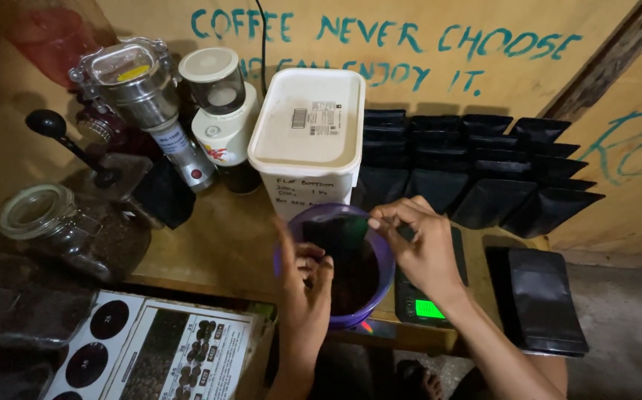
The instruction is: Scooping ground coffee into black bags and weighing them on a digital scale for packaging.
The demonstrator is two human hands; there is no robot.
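— While our left hand (308,285) curls round the near rim of the round purple plastic bowl (382,252), what does our right hand (423,248) do?

— It pinches the top edge of a flat black pouch (336,241) standing in the bowl, probably to keep its mouth up over the dark grounds.

— So where is the pouch?

— Between our hands, in the bowl, partly over the black digital scale (429,307), just near of the white lidded tub (308,130).
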